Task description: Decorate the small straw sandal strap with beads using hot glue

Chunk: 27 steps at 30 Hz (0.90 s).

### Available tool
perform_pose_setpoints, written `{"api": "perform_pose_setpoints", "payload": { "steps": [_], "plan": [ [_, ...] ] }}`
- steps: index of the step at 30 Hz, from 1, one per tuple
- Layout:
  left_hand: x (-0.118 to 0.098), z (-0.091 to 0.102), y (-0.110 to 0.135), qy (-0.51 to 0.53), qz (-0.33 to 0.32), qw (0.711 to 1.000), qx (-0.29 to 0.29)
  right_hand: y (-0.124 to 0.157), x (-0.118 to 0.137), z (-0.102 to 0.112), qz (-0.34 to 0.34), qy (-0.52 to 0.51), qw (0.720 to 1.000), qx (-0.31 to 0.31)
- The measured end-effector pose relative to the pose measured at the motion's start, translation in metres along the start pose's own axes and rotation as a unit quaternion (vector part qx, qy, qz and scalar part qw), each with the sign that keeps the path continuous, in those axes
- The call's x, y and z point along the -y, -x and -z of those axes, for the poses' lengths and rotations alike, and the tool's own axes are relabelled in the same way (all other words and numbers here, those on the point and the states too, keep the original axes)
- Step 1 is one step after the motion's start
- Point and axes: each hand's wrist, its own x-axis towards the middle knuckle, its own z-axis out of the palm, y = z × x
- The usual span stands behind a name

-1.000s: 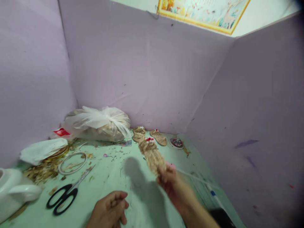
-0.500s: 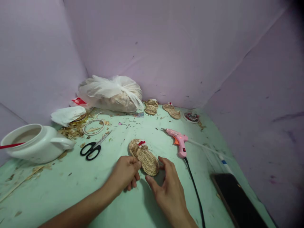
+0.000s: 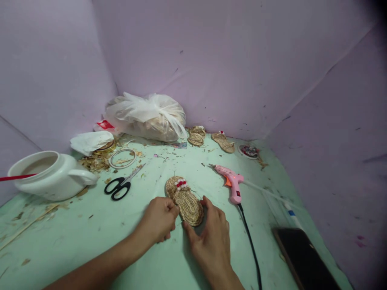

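Observation:
A small woven straw slipper point(image 3: 190, 205), trimmed with red and white beads point(image 3: 181, 183), lies tilted on the green table in front of me. My left hand point(image 3: 161, 217) is closed in a pinch at its left edge, the other fingers curled under. My right hand point(image 3: 208, 233) spans the slipper's near rounded end, with the thumb at the bottom edge and the forefinger at the right edge. To the right lies a pink glue gun point(image 3: 231, 181) with a lit red switch and a clear glue stick behind it. Black-handled scissors point(image 3: 122, 185) lie to the left.
A white pot point(image 3: 51, 181) stands at left near a tape ring point(image 3: 122, 158) and straw scraps. Along the back sit a tied plastic bag point(image 3: 148, 119), more woven slippers point(image 3: 223, 142) and a dish of beads point(image 3: 248, 151). A phone point(image 3: 302, 253) lies front right beside the cord point(image 3: 250, 245).
My right thumb and forefinger have come in closer around the slipper's near end. My left hand keeps its pinch. The whole view has shifted slightly.

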Motion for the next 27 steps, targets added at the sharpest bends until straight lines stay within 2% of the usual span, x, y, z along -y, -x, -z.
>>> {"api": "perform_pose_setpoints", "payload": {
  "steps": [5,21,24,27],
  "plan": [
    [0.000,-0.001,0.002,-0.003,-0.016,1.000,-0.007,0.000,0.001,0.002,-0.019,-0.005,1.000,0.015],
    [0.004,-0.002,0.000,-0.019,-0.039,0.999,-0.014,0.003,-0.003,0.001,0.008,0.004,1.000,0.012],
    [0.003,-0.001,0.001,-0.026,-0.045,0.999,-0.012,-0.004,0.003,0.009,0.022,0.022,0.998,0.046],
    [0.002,-0.001,0.002,-0.030,-0.049,0.998,-0.010,-0.016,0.015,0.019,0.017,0.074,0.991,0.107]
  ]
}}
